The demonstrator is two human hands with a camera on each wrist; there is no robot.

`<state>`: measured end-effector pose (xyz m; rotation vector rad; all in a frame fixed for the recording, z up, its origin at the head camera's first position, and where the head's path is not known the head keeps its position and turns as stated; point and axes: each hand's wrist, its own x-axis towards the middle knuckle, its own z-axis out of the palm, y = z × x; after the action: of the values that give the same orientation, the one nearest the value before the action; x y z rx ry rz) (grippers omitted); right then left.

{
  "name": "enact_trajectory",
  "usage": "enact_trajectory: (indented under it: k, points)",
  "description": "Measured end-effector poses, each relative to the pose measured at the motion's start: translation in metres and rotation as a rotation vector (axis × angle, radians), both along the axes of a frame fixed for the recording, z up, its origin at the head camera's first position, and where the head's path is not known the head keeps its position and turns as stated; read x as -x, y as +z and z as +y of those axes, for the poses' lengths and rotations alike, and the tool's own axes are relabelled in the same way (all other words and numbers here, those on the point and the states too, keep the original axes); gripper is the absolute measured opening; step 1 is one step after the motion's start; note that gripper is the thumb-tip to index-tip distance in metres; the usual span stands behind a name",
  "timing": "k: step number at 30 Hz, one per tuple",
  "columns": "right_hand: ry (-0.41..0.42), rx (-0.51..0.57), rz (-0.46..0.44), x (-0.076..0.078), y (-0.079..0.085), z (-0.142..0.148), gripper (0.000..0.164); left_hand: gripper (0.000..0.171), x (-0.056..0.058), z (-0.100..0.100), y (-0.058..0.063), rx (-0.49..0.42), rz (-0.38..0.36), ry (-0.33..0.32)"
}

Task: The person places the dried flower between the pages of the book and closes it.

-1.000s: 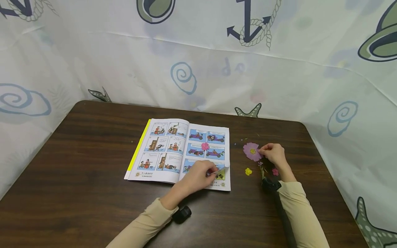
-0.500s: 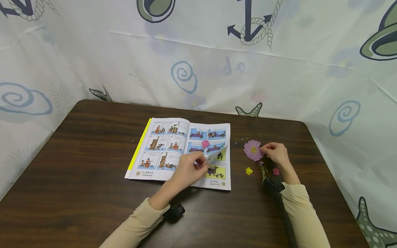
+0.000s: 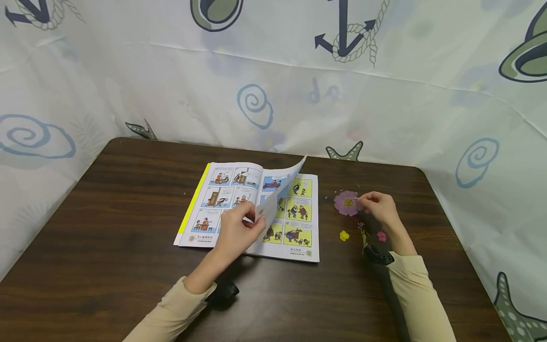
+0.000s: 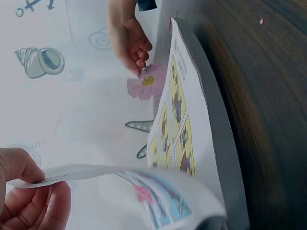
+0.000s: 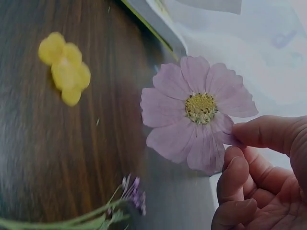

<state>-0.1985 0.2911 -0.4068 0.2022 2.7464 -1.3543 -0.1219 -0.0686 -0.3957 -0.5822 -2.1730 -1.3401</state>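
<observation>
A comic book [image 3: 314, 251] lies spread on the brown table. My left hand [image 3: 236, 229] pinches the lower edge of one of its right-hand pages [image 3: 270, 205], which curls up off the book. On that page's blue panels, a small pink flower [image 4: 143, 194] shows in the left wrist view; the head view hides it. Right of the book, my right hand [image 3: 380, 207] pinches a large light-purple flower [image 5: 168, 103] by one petal, between thumb and forefinger. The right wrist view shows this flower flat, with a yellow centre, held above the table.
Close to the right hand lie a yellow flower [image 3: 344, 236], a small pink-red flower [image 3: 381, 236] and a thin stemmed sprig [image 3: 364, 235] with purple buds. Tiny scraps dot the table [image 3: 107, 213] behind them. A printed white curtain [image 3: 171, 95] hangs along the table's back edge.
My left hand has drawn the page up and leftward, uncovering yellow comic panels beneath. The right hand keeps hold of the purple flower, which has shifted slightly.
</observation>
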Motion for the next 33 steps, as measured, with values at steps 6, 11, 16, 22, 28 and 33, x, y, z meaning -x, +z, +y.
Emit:
enact_trajectory:
  k: [6, 11, 16, 22, 28, 33]
  points:
    - [0.006, 0.052, 0.007, 0.0, 0.008, -0.01, 0.028, 0.012, -0.004, -0.02, 0.002, 0.004, -0.015, 0.085]
    - [0.031, 0.093, 0.015, -0.002, 0.016, -0.02, 0.028, 0.012, -0.007, -0.039, 0.001, 0.011, -0.037, 0.15]
    - [0.057, 0.12, 0.027, -0.004, 0.023, -0.03, 0.027, 0.015, -0.01, -0.059, -0.001, -0.011, -0.126, 0.233]
    - [0.082, 0.143, 0.033, -0.006, 0.031, -0.041, 0.028, 0.014, -0.015, -0.08, -0.004, -0.064, -0.307, 0.309]
    - [0.115, 0.133, 0.057, -0.007, 0.037, -0.051, 0.029, 0.017, -0.019, -0.095, -0.009, -0.122, -0.518, 0.35]
    - [0.136, 0.147, 0.08, -0.007, 0.041, -0.059, 0.026, 0.019, -0.023, -0.104, -0.014, -0.16, -0.639, 0.346]
